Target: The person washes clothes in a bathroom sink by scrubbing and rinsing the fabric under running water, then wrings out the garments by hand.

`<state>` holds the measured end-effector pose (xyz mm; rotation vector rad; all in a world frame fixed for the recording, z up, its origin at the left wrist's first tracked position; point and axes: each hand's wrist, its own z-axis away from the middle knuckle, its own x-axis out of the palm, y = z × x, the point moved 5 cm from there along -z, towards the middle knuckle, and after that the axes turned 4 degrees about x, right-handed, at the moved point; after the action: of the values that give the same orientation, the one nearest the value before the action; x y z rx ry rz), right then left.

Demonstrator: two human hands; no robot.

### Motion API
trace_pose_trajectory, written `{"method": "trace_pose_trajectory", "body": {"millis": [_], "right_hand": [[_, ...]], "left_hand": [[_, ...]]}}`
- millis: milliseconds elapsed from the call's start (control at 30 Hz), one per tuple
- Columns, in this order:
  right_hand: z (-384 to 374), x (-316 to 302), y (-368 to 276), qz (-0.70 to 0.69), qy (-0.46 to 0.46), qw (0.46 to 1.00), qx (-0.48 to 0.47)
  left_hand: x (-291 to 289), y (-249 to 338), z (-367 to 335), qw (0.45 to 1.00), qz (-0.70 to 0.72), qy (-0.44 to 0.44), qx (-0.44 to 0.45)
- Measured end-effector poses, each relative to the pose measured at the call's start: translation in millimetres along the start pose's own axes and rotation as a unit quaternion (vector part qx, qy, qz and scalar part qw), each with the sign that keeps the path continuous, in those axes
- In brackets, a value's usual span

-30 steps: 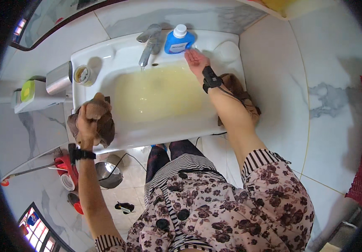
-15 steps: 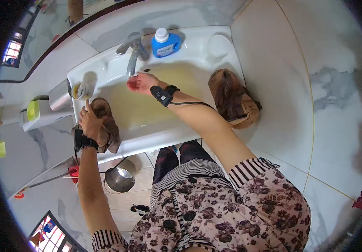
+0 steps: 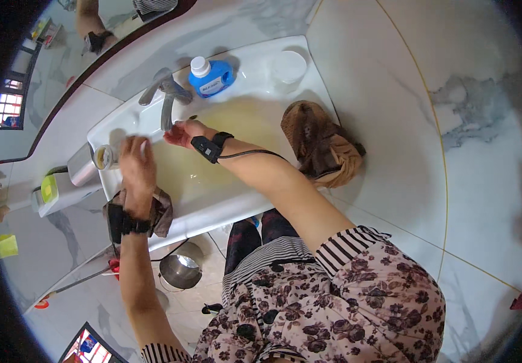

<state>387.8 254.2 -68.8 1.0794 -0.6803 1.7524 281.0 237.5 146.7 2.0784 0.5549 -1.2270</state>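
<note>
My right hand (image 3: 183, 133) is under the spout of the metal faucet (image 3: 168, 109), its fingers loosely curved with nothing seen in them. Below it, cloudy yellowish water stands in the white sink (image 3: 246, 190). Slightly blurred, my left hand (image 3: 138, 164) is raised over the sink's left side, thumb apart from the fingers and no object visible in it. Beneath its wrist a brown cloth (image 3: 163, 212) drapes over the left rim, partly hidden by my arm. Near its fingers stands a small clear jar (image 3: 105, 157). Both wrists wear black strapped devices.
On the back ledge are a blue bottle with a white cap (image 3: 211, 77) and a white cup (image 3: 289, 68). A brown and tan cloth (image 3: 318, 142) hangs over the right rim. A metal pot (image 3: 180, 269) sits on the floor; a mirror (image 3: 61, 78) borders the upper left.
My left hand has lifted off the brown cloth on the left rim. My right hand stays by the spout. The whole view has shifted a little.
</note>
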Motion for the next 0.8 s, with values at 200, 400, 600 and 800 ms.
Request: {"method": "trace_pose_trajectory", "body": {"millis": [200, 400, 600, 800], "right_hand": [[5, 8, -6, 0.058, -0.05, 0.997, 0.011], [26, -7, -30, 0.424, -0.038, 0.902, -0.075], [84, 3, -56, 0.716, 0.095, 0.671, -0.166], [215, -24, -221, 0.645, 0.292, 0.597, -0.377]], "left_hand": [[37, 137, -122, 0.947, 0.273, -0.059, 0.157], [133, 176, -174, 0.938, 0.142, -0.098, 0.301], [172, 110, -179, 0.943, 0.154, -0.186, 0.228], [108, 150, -236, 0.958, 0.2, -0.055, 0.2]]}}
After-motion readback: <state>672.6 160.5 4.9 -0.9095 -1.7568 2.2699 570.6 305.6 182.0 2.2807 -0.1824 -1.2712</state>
